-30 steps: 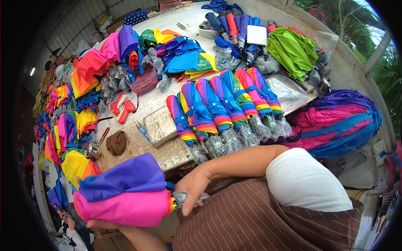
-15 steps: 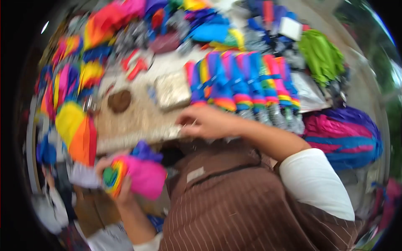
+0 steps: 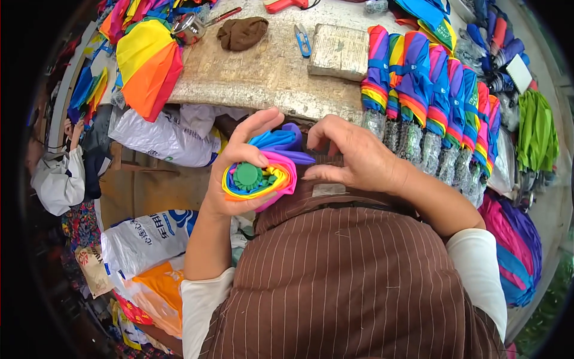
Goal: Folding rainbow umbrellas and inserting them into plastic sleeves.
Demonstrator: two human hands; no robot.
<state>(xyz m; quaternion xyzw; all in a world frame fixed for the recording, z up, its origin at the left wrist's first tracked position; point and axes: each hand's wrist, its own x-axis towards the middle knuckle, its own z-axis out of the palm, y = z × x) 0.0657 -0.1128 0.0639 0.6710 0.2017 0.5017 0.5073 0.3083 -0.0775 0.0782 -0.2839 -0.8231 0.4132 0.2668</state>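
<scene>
My left hand [image 3: 230,173] is wrapped round a folded rainbow umbrella [image 3: 287,173], seen end-on with a round green cap in the middle of rolled yellow, orange and pink cloth. Blue and purple folds stick out on its far side. Just to the right, my right hand [image 3: 365,155] is open, its thumb and curled fingers apart, close to the tip of the purple fold. I see nothing between those fingers. The umbrella is held in front of my brown striped apron [image 3: 341,275], at the near edge of the worktable [image 3: 269,90].
On the table are a worn block [image 3: 339,51], blue thread snips [image 3: 302,40], a brown cloth [image 3: 242,33] and a metal pot [image 3: 188,29]. Several folded rainbow umbrellas [image 3: 415,78] lie in a row at right. A yellow-orange umbrella [image 3: 149,66] overhangs the left edge. Plastic bags [image 3: 149,239] lie below.
My left hand has brought the umbrella up and right, turning its capped end toward me. My right hand has left the table edge and come beside it. The view has shifted.
</scene>
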